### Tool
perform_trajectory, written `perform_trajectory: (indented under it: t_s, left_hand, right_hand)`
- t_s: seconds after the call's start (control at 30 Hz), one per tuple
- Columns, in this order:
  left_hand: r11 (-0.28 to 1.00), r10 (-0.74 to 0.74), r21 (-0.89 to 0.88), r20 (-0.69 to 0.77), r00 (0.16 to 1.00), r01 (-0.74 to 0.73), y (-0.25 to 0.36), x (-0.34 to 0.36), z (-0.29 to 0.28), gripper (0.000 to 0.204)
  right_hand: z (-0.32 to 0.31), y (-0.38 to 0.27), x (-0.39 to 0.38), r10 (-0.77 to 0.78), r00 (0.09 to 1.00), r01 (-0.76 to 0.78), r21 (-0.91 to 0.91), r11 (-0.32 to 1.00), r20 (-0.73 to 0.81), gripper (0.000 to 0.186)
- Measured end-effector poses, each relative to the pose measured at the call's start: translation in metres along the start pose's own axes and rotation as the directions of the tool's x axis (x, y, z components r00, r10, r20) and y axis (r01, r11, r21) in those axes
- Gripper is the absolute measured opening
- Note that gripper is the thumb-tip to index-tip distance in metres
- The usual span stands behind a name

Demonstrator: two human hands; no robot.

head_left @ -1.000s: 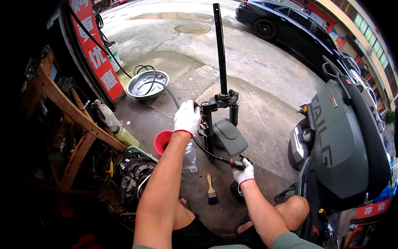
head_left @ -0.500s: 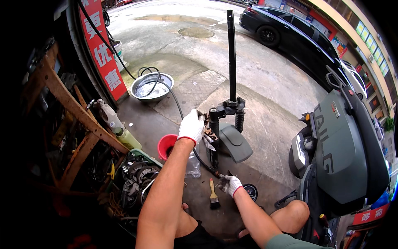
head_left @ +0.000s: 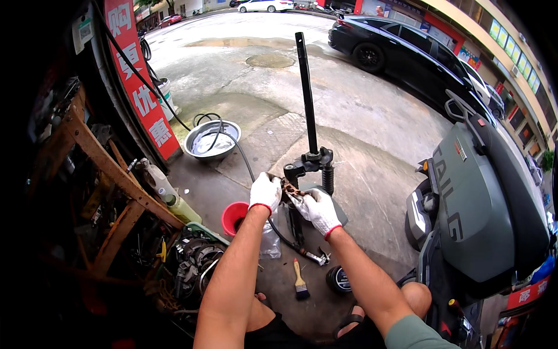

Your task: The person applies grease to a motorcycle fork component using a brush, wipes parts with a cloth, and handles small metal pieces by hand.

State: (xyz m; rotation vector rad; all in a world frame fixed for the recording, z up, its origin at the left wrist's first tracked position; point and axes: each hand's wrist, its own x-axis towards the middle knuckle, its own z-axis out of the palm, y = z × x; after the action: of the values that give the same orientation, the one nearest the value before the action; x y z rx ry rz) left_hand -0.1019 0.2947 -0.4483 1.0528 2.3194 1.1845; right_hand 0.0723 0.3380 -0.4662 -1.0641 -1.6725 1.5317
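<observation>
My left hand (head_left: 265,192), in a white glove with a red cuff, is closed on a leopard-print cloth (head_left: 290,187). My right hand (head_left: 319,210), gloved the same way, pinches the cloth's other side. The cloth lies against the left leg of a black front fork (head_left: 314,163), whose long steering tube (head_left: 307,93) stands up, leaning slightly left. A grey-green fender (head_left: 339,208) is partly hidden behind my right hand. Below my hands, a black hose (head_left: 280,234) ends in a silver nozzle (head_left: 318,257) on the ground.
A wooden-handled brush (head_left: 300,279) and a round black tin (head_left: 338,280) lie near my feet. Left are a red bucket (head_left: 233,216), a metal basin (head_left: 213,139), a clear plastic bag (head_left: 269,241) and a parts-filled rack (head_left: 110,174). A green scooter (head_left: 482,192) stands right.
My right hand has let go of the hose nozzle, which now lies on the ground, and has moved up to the cloth. My left hand stays at the cloth beside the fork.
</observation>
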Motion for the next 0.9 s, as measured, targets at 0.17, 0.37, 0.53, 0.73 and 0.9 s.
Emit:
perform_trajectory:
  t_s: [0.17,0.37,0.53,0.73,0.9]
  left_hand:
    - [0.996,0.064,0.04,0.204,0.977,-0.074,-0.012,0.002,-0.01,0.034]
    - [0.841,0.299,-0.538,0.562,0.771,0.065,0.02,-0.005,-0.021,0.054]
    - [0.851,0.314,-0.516,0.643,0.698,0.092,0.022,-0.014,-0.028,0.06]
    - [0.939,0.246,-0.34,0.539,0.805,-0.06,0.024,-0.013,-0.019,0.027]
    - [0.954,0.277,-0.24,0.458,0.845,-0.182,0.023,-0.002,-0.004,0.026]
  right_hand:
    - [-0.016,-0.016,0.0,0.047,0.996,-0.062,0.215,0.975,0.074,0.023]
    - [-0.039,-0.03,0.014,0.078,0.985,-0.113,0.233,0.966,0.155,0.024]
    - [-0.042,-0.036,0.017,0.089,0.978,-0.144,0.303,0.942,0.188,0.028]
    - [-0.047,-0.046,0.018,0.03,0.987,-0.006,-0.149,0.989,0.16,0.03]
    - [-0.055,-0.041,0.023,-0.144,0.978,0.2,-0.475,0.857,0.153,0.028]
